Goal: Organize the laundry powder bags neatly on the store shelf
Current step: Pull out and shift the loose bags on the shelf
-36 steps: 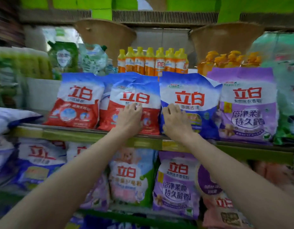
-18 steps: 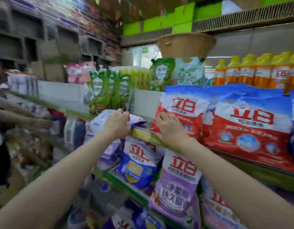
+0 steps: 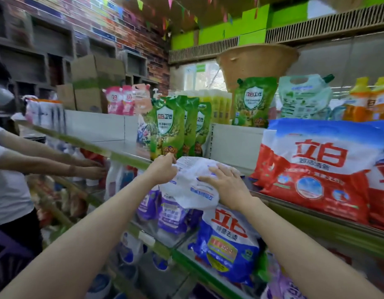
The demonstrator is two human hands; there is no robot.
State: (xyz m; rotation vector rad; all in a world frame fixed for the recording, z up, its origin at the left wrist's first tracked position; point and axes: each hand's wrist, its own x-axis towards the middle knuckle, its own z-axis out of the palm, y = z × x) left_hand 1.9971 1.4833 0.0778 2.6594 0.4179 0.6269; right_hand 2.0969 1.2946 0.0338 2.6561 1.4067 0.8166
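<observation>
A white laundry powder bag (image 3: 193,180) lies flat at the left end of the upper shelf (image 3: 130,157), overhanging its front edge. My left hand (image 3: 164,172) grips the bag's left end. My right hand (image 3: 226,187) lies on top of the bag with its fingers spread flat. To the right stand red and blue powder bags (image 3: 316,175), leaning back in a row. On the shelf below sit a blue bag (image 3: 227,244) and purple bags (image 3: 171,214).
Green refill pouches (image 3: 169,126) stand just behind the white bag. Another person's arms (image 3: 57,165) reach into the shelf at the left. Orange bottles (image 3: 359,102) and a woven basket (image 3: 255,65) are at the back. Cardboard boxes (image 3: 96,80) stand far left.
My view has swung left along the shelf. Both hands left the red and blue bags and moved to the white bag lying at the shelf's left end.
</observation>
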